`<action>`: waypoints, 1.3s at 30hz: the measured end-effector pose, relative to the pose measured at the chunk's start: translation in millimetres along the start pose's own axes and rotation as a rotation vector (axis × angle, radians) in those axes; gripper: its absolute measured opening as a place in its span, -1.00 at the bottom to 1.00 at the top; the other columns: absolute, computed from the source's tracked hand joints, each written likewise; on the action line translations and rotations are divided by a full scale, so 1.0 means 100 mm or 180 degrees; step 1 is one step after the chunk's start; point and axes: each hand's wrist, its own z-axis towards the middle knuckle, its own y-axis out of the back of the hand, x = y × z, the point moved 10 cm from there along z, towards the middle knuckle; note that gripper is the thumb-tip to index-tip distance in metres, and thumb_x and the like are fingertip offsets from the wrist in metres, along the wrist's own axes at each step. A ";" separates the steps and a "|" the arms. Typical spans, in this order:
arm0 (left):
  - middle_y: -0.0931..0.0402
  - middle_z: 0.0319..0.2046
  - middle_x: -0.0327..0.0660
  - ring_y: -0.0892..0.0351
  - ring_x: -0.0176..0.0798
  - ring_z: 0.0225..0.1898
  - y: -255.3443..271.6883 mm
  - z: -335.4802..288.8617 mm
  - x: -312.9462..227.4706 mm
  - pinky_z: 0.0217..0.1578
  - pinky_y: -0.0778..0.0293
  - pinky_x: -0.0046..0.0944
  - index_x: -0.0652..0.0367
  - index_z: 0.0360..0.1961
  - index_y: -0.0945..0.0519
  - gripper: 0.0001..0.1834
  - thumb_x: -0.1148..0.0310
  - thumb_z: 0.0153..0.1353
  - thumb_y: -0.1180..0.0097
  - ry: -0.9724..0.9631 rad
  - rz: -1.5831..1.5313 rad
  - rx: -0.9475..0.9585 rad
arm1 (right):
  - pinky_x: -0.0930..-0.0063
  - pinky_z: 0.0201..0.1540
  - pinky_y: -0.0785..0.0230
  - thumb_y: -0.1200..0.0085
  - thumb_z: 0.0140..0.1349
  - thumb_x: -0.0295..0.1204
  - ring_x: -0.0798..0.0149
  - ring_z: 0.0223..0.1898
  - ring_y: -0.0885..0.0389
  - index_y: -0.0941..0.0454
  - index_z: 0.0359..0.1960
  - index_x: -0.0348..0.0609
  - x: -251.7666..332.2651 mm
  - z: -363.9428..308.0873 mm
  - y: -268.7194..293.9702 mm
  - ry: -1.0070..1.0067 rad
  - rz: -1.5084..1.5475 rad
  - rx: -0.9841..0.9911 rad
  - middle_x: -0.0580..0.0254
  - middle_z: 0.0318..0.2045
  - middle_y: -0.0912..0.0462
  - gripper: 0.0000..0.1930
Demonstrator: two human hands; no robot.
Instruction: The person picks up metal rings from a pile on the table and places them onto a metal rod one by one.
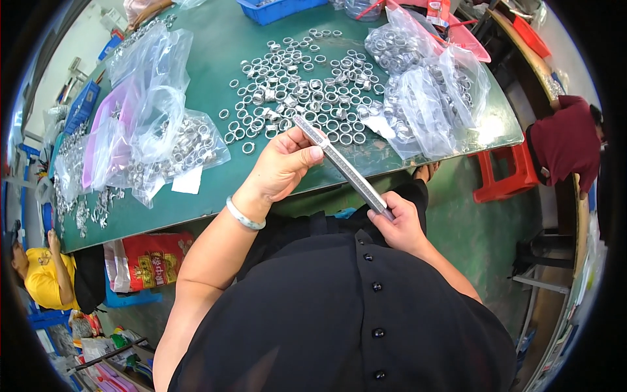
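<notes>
A tapered metal ring mandrel (356, 179) with a marked scale slants in front of my chest, over the table's near edge. My right hand (401, 223) is closed around its thick lower end. Toward the narrow end, my left hand (284, 163) pinches with thumb and fingers at what looks like a small silver ring (324, 142) around the mandrel. The fingers partly hide that ring. Just beyond my hands, many loose silver rings (281, 85) lie spread on the green table (215, 39).
Clear bags of rings lie at left (176, 144) and right (418, 104). A blue bin (281, 10) stands at the far edge. A red stool (503, 173) is on the right. One person in yellow (49, 281) is at left, another in maroon (565, 140) at right.
</notes>
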 end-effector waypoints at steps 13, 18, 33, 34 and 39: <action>-0.46 -0.29 -0.24 -0.44 -0.36 -0.28 -0.05 -0.05 0.00 -0.21 -0.36 -0.39 0.27 -0.16 -0.45 -0.70 0.55 0.03 -0.15 -0.0023 0.0255 -0.0112 | 0.57 -0.59 -0.17 -0.11 -0.02 -0.55 0.43 -0.67 -0.29 -0.40 -0.51 -0.26 0.08 0.04 -0.02 0.0040 -0.0082 -0.0011 0.25 -0.67 -0.35 -0.88; -0.46 -0.30 -0.25 -0.43 -0.38 -0.30 -0.02 -0.06 0.01 -0.22 -0.36 -0.40 0.28 -0.16 -0.45 -0.71 0.56 0.04 -0.14 -0.0037 0.0219 -0.0166 | 0.57 -0.59 -0.17 -0.11 -0.02 -0.55 0.43 -0.67 -0.29 -0.40 -0.51 -0.27 0.08 0.04 -0.03 0.0041 -0.0044 -0.0009 0.25 -0.68 -0.34 -0.88; -0.48 -0.32 -0.26 -0.44 -0.42 -0.30 0.01 -0.10 0.03 -0.21 -0.37 -0.46 0.33 -0.09 -0.44 -0.64 0.55 0.04 -0.14 0.0098 0.0345 -0.0323 | 0.58 -0.59 -0.16 -0.11 -0.01 -0.53 0.45 -0.67 -0.28 -0.40 -0.51 -0.27 0.00 0.01 -0.06 -0.0125 0.0020 0.0020 0.27 -0.69 -0.34 -0.88; -0.48 -0.32 -0.26 -0.44 -0.42 -0.30 0.01 -0.10 0.05 -0.22 -0.37 -0.46 0.33 -0.09 -0.45 -0.65 0.55 0.05 -0.14 0.0118 0.0334 -0.0332 | 0.58 -0.59 -0.16 -0.10 -0.01 -0.53 0.46 -0.67 -0.28 -0.40 -0.51 -0.27 -0.02 0.01 -0.07 -0.0131 0.0016 0.0028 0.27 -0.69 -0.34 -0.88; -0.48 -0.32 -0.25 -0.43 -0.42 -0.32 0.05 -0.09 0.08 -0.22 -0.38 -0.46 0.33 -0.12 -0.46 -0.69 0.54 0.06 -0.13 0.0150 0.0349 -0.0402 | 0.58 -0.59 -0.18 -0.10 -0.02 -0.53 0.45 -0.67 -0.29 -0.41 -0.51 -0.26 -0.06 0.01 -0.08 -0.0212 0.0034 0.0075 0.27 -0.69 -0.35 -0.88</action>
